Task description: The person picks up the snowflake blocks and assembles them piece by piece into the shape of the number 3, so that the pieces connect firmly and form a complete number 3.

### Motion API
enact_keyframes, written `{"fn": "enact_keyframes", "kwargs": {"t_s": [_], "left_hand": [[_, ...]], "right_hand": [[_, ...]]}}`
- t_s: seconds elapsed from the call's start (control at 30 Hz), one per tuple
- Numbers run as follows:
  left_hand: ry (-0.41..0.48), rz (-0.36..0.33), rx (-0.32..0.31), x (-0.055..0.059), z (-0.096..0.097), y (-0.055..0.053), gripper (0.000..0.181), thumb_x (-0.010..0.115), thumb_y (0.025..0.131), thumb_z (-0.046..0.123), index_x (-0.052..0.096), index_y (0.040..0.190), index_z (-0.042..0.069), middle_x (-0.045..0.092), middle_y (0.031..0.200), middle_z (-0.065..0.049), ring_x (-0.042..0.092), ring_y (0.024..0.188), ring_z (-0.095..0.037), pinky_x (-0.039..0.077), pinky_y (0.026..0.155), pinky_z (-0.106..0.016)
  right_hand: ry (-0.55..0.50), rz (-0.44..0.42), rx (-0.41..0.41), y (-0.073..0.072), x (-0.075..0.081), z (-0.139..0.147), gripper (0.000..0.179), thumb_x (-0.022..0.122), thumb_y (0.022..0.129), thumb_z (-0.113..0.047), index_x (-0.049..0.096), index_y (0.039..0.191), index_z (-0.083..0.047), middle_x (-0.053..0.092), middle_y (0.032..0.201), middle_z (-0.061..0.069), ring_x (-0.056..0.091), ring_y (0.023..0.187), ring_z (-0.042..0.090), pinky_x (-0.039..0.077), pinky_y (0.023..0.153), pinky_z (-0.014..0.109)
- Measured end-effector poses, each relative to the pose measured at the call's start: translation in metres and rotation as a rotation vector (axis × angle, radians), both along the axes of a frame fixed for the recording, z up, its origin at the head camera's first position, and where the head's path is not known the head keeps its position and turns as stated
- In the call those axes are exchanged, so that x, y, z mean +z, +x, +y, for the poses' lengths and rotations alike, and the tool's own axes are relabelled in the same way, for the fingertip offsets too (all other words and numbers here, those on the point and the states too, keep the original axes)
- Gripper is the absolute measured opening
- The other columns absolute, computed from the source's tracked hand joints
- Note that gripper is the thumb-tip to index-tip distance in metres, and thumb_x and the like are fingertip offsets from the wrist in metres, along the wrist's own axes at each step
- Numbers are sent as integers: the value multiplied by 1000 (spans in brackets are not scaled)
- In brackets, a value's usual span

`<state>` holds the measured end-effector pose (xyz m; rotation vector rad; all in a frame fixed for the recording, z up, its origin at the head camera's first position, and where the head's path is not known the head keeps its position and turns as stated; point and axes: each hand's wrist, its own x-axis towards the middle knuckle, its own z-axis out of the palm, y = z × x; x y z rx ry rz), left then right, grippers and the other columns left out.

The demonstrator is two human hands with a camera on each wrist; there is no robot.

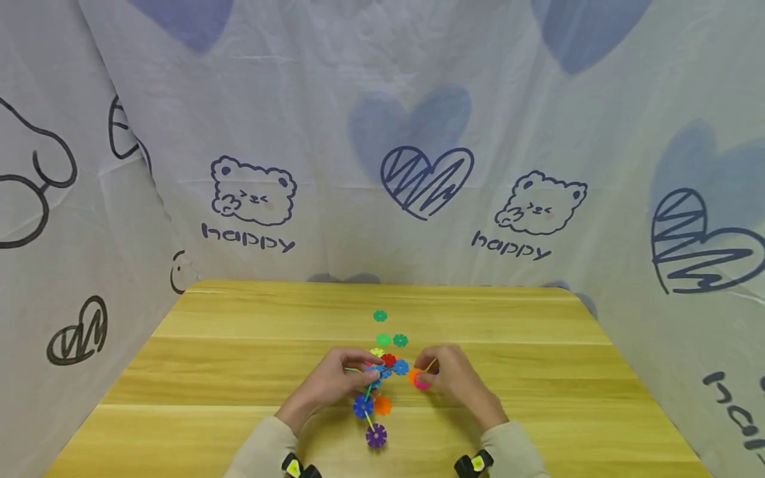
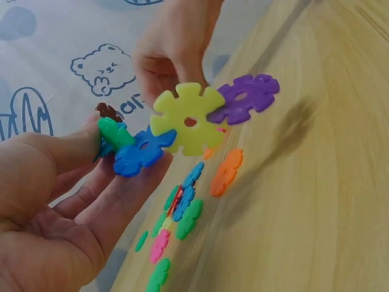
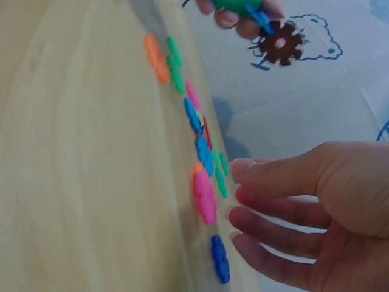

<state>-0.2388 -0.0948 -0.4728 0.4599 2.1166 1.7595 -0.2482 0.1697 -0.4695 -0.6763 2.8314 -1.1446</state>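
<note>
My left hand (image 1: 331, 382) pinches a linked chain of flower-shaped plastic discs above the table. In the left wrist view this chain has a green disc (image 2: 115, 131) at the fingertips, a blue disc (image 2: 143, 152), a yellow disc (image 2: 173, 112) and a purple disc (image 2: 249, 99) at its end. A brown disc (image 3: 280, 42) also sticks out on the far side of that hand. My right hand (image 3: 304, 210) hovers with loosely bent fingers, holding nothing. Nearest to it lie a pink disc (image 3: 205, 198), overlapping an orange one, and a dark blue disc (image 3: 220, 260).
Several loose discs lie on the wooden table (image 1: 239, 345) beyond the hands, among them a green disc (image 1: 380, 316), a red disc (image 1: 389, 360) and a light blue disc (image 1: 401, 366). An orange disc (image 1: 382, 405) is by the chain. Printed cloth (image 1: 335, 219) hangs around the table.
</note>
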Motion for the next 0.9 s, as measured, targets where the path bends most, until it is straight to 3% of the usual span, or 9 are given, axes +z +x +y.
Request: {"fn": "enact_keyframes", "kwargs": {"t_s": [0.27, 0.57, 0.7, 0.9], "left_hand": [[-8, 4, 9, 2, 1, 2, 30, 72, 98, 18, 72, 123, 1, 69, 104, -11, 73, 83, -17, 64, 75, -36], [-3, 8, 26, 2, 2, 3, 24, 73, 97, 16, 74, 116, 0, 71, 103, -10, 75, 85, -16, 64, 76, -36], [-1, 1, 24, 3, 2, 3, 25, 72, 98, 18, 73, 116, 0, 75, 99, -8, 75, 86, -18, 64, 77, -38], [-6, 4, 27, 3, 2, 2, 25, 72, 98, 17, 72, 117, 0, 78, 97, -9, 75, 86, -18, 64, 76, -38]], "right_hand": [[97, -60, -19, 0, -7, 3, 16, 85, 83, -8, 76, 96, -5, 76, 93, 8, 68, 82, 16, 58, 72, 30], [154, 7, 20, 1, -9, 1, 17, 87, 79, -5, 75, 92, -4, 72, 86, 6, 62, 77, 14, 52, 68, 23], [146, 26, 32, 1, -9, 1, 14, 84, 79, 0, 75, 89, -4, 70, 81, 4, 58, 73, 12, 48, 64, 21], [98, -20, 33, -1, -6, 3, 10, 80, 83, 0, 76, 89, -6, 68, 80, 1, 56, 74, 11, 47, 64, 20]]}}
